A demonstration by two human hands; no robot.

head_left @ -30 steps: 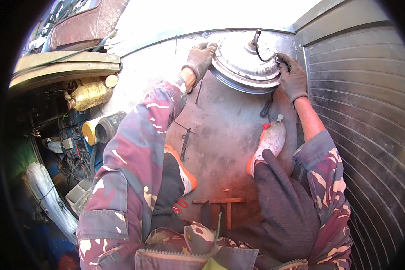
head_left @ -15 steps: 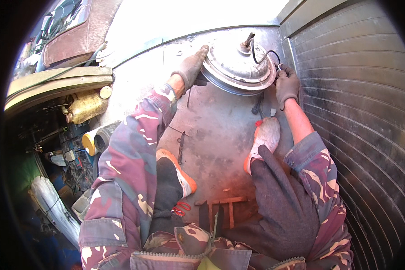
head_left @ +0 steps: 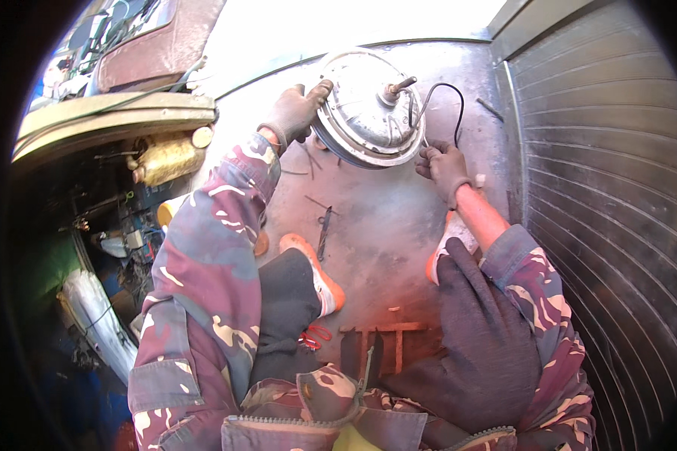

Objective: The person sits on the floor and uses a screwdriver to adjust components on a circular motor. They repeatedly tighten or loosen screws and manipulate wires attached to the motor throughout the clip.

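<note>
A round silver hub motor (head_left: pixel 353 105) stands tilted on its edge on the floor ahead of me, its axle (head_left: pixel 400 86) pointing up and to the right. My left hand (head_left: pixel 297 113), in a dark glove, grips the motor's left rim. From beside the axle a black cable (head_left: pixel 450 86) arcs over to my right hand (head_left: pixel 444 169). That gloved hand is closed around the cable's lower end, just off the motor's lower right edge. What lies inside its fingers is mostly hidden.
A ribbed metal shutter (head_left: pixel 602 165) rises along the right. Red-handled scissors (head_left: pixel 314 336) lie by my left foot, and a dark thin tool (head_left: pixel 324 233) beyond it. A rusty metal frame (head_left: pixel 387 331) is between my legs. At left are a yellowish jug (head_left: pixel 165 161) and cluttered shelves.
The motor has shifted left and tilted more, with my left hand still on its rim. My right hand has moved down and left, away from the motor's right edge, with the cable.
</note>
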